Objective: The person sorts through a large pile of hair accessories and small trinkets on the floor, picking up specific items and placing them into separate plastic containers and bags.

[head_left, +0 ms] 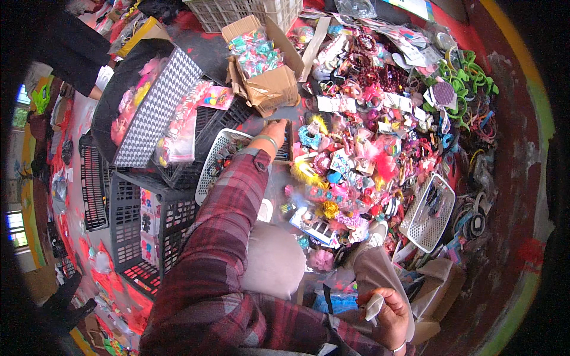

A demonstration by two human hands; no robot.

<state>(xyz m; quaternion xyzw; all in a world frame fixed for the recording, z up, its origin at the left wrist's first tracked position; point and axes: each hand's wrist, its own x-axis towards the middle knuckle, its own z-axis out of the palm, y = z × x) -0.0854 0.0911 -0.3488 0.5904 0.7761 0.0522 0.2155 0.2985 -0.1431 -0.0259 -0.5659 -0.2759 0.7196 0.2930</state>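
a small white piece (pixel 374 307) is pinched in the narrow grip of a person's right hand (pixel 392 317), low over the floor's near edge and beside a beige trouser leg (pixel 380 267). the left hand (pixel 274 132), at the end of a plaid sleeve (pixel 219 237), reaches to the left edge of a shallow brown tray (pixel 290 155); its fingertips are partly hidden, and one cannot tell whether that grip holds anything.

to the tray's right, a heap of hair accessories (pixel 362 142) spreads across the floor, with yellow feathers (pixel 306 173) at its left edge and green headbands (pixel 469 80) at its far right corner. a white perforated basket (pixel 205 184) stands left of the tray, partly behind the sleeve; another white basket (pixel 423 240) rests tilted at the heap's near right corner. beyond the tray, an open cardboard box (pixel 273 95) holds small plastic-wrapped packets (pixel 255 52).
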